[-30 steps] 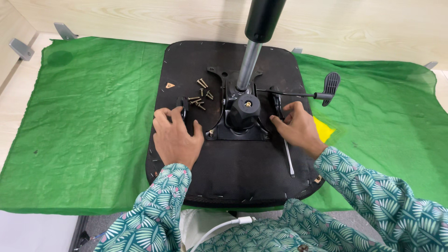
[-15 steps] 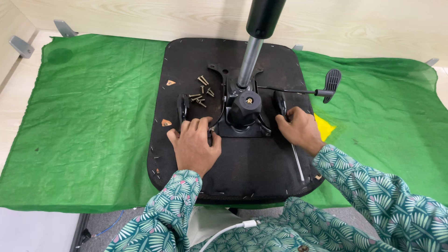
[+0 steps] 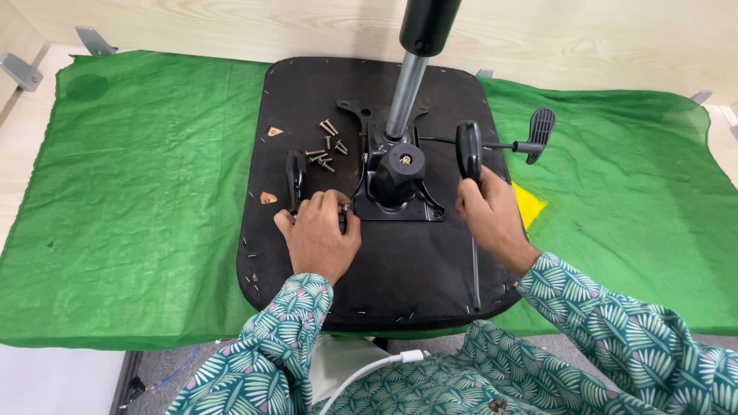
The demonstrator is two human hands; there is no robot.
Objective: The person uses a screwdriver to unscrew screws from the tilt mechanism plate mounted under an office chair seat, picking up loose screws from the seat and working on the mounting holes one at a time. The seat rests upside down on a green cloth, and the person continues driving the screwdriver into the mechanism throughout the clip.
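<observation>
The upper end of the gas-lift column (image 3: 415, 54) is cut off by the top edge of the view. The left hand's (image 3: 319, 234) fingertips cover whatever they pinch; a small metallic piece shows at them, too small to identify. The lower shaft of the screwdriver (image 3: 470, 192) is partly hidden behind the right hand (image 3: 492, 215), and its tip is hard to make out near the seat base's near right corner.

The black seat base (image 3: 323, 92) lies underside up on a green cloth (image 3: 138, 192), centred between the cloth's left and right edges. The black tilt mechanism (image 3: 400, 173) sits at the middle of the seat base, the column rising from it.

The left hand rests on the seat base just left of the mechanism's near left corner, fingers curled together. A black knob (image 3: 294, 173) lies just beyond it. Loose screws (image 3: 327, 146) lie further toward the far edge, well apart from the hand.

The right hand is clenched around the screwdriver below its black handle, just right of the mechanism. A lever with a black paddle (image 3: 540, 127) extends over the right edge.
</observation>
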